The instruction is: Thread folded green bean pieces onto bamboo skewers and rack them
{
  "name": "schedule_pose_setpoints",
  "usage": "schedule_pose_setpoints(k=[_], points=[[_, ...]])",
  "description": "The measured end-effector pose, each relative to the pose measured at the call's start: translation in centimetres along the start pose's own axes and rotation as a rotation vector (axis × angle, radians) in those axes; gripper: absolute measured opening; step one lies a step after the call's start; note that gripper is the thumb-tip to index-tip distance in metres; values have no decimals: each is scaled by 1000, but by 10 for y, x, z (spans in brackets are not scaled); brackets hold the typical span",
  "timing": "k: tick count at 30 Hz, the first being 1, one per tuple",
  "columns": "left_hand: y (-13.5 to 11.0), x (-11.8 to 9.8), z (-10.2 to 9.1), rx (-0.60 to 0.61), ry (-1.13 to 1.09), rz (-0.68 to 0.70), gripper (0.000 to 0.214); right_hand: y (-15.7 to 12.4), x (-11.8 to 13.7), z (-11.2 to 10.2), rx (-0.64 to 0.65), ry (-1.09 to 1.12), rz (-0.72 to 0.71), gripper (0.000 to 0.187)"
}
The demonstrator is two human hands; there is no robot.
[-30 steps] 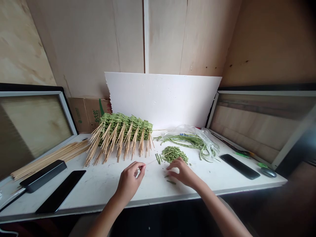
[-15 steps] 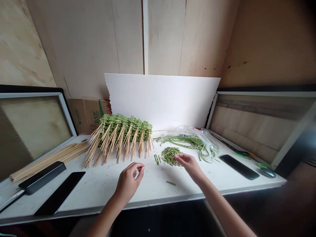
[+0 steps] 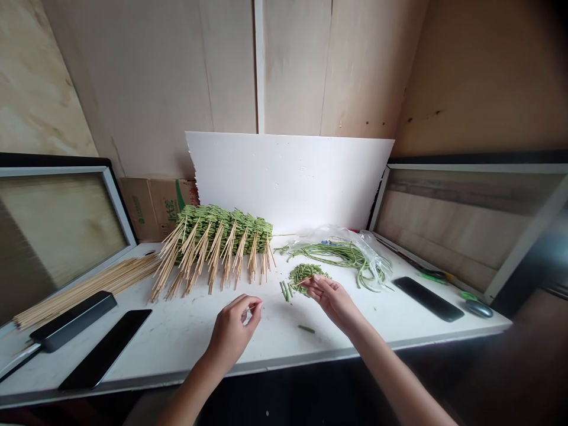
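Observation:
My right hand (image 3: pixel 331 299) is over the near edge of a pile of short-cut green stalk pieces (image 3: pixel 306 273). Its fingers pinch a thin bamboo skewer (image 3: pixel 303 281), which points left across the pile. A few cut pieces (image 3: pixel 286 290) lie in a row just left of the pile, and one single piece (image 3: pixel 306 328) is nearer the front edge. My left hand (image 3: pixel 234 326) hovers above the white table, thumb and fingertips pressed together; what they hold, if anything, is too small to make out. Stacked skewers threaded with green pieces (image 3: pixel 226 228) stand at the back left.
Loose bamboo skewers (image 3: pixel 93 284) lie at the left, near a black box (image 3: pixel 75 319) and a dark flat slab (image 3: pixel 109 349). Long uncut green stalks (image 3: pixel 332 254) sit by a clear plastic bag (image 3: pixel 377 260). A phone (image 3: pixel 428 299) and mouse (image 3: pixel 479 308) are at right. A white board (image 3: pixel 288 180) stands behind.
My right hand has shifted slightly left and down, and the skewer in its fingers shows more clearly over the pile. The left hand has hardly moved.

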State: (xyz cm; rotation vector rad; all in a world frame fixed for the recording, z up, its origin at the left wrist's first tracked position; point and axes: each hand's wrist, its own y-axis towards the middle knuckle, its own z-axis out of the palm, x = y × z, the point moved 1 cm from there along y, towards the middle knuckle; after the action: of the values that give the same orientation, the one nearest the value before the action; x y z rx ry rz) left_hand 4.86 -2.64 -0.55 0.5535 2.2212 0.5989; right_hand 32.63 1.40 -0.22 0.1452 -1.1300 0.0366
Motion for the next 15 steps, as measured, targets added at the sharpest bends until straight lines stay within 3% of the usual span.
schedule_pose_setpoints(k=[8,15], points=[[-1,1,0,3,16,13,19,0,-1,-3,-110,-185,-117,35],[-4,0,3,-49,27,73,18,-5,-9,4,-180,-185,-156,32]])
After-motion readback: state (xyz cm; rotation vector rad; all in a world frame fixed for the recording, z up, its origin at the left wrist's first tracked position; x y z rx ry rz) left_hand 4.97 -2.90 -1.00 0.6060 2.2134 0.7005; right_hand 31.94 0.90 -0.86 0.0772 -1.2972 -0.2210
